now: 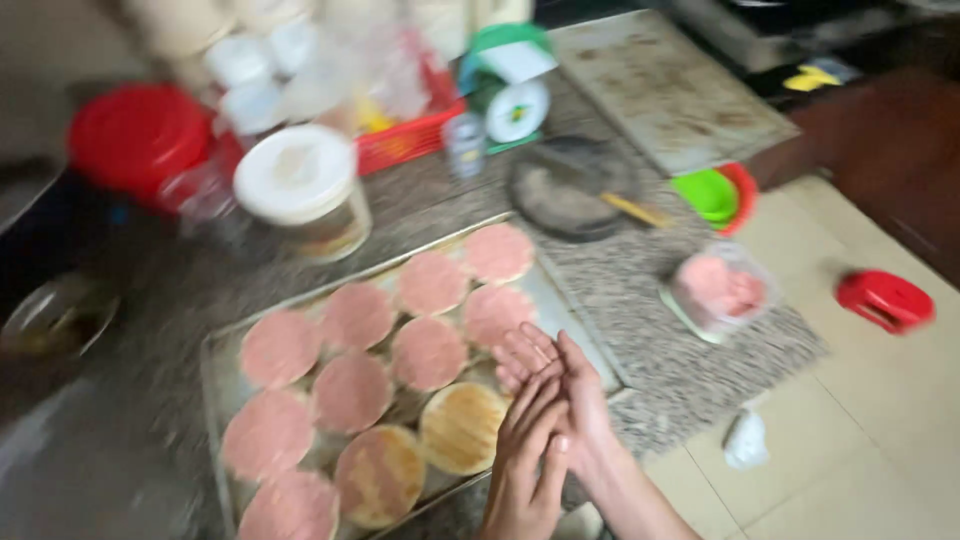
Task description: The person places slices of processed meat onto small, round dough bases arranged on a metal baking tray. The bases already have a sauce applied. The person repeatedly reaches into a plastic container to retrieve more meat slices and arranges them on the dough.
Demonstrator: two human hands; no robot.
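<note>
While the view was badly blurred, a red lid (137,135) sat at about ten o'clock on the speckled counter (680,370), with a white-lidded tub (303,190) just to its right. Behind the tub, toward twelve o'clock, stood a red basket (410,140) and a green and white kitchen scale (510,90).

Across the middle lay a metal tray (215,400) carrying round pink patties (355,390) in rows, and two browner, ridged discs (462,428) at its near edge, toward six o'clock.

At roughly five o'clock both hands were pressed palm to palm over the tray's right corner. The left hand (530,455) lay against the right hand (580,400), fingers (535,350) straight and together. A bit of pink seemed to show between the fingertips, but the blur made it impossible to tell whether they held a piece of meat. The nearest patty (497,312) lay just above the fingertips, at twelve o'clock from them.

Farther right, a dark pan (570,185) with a yellowish handle sat at one o'clock, in front of a worn cutting board (670,90). A green bowl (705,192) nested in a red one beside it. A clear tub of pink meat (718,290) stood at three o'clock, near the counter's edge. A red stool (885,298) stood on the tiled floor (880,420) at far right.
</note>
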